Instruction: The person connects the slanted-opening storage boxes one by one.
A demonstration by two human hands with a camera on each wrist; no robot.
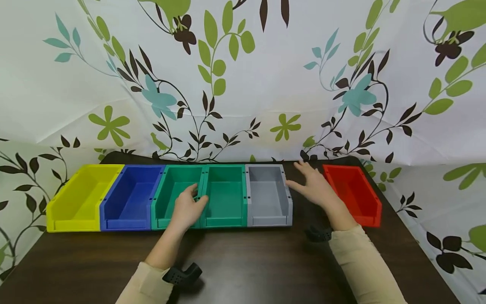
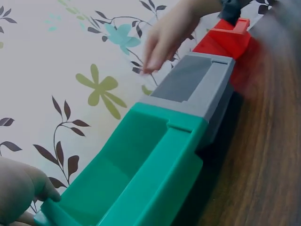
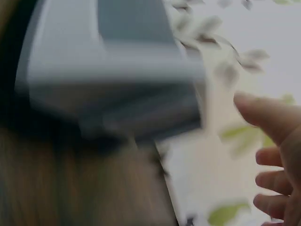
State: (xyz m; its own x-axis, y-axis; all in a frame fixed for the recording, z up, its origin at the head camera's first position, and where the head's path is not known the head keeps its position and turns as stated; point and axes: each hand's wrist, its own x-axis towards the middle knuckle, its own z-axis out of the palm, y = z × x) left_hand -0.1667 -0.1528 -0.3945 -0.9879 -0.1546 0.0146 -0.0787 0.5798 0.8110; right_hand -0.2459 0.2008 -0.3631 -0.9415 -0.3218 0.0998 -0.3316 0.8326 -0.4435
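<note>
My left hand (image 1: 188,207) is over the wall between the left green bin (image 1: 166,223) and the right green bin (image 1: 225,221). In the left wrist view, its thumb is at the rim of the right green bin (image 2: 141,174), with fingers on the wall's other side, pinching it. My right hand (image 1: 315,185) is raised, fingers spread and holding nothing, between the grey bin (image 1: 269,221) and the red bin (image 1: 355,194). The right wrist view shows that hand (image 3: 282,160) apart from the blurred grey bin (image 3: 117,66).
A blue bin (image 1: 127,223) and a yellow bin (image 1: 76,226) continue the row at the left. The bins stand on a dark wooden table (image 1: 243,261) against a patterned cloth (image 1: 265,76). A gap separates the red bin from the row.
</note>
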